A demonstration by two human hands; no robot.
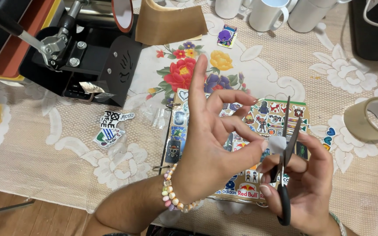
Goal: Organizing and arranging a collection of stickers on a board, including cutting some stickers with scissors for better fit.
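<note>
Small pale sticker piece [277, 143], roughly square, right of frame centre, pinched at the fingers of the left hand [217, 146] (other fingers spread upward). Black-handled scissors [286, 161] gripped by right hand [309, 183], fingers curled through the loops, blades slightly parted at the piece, long axis near vertical, tips toward the top. Below lay a sticker sheet [267, 120] on the table [44, 144].

sticker sheet [259, 118] on tablecloth [66, 144], tape roll [375, 119] right
</note>
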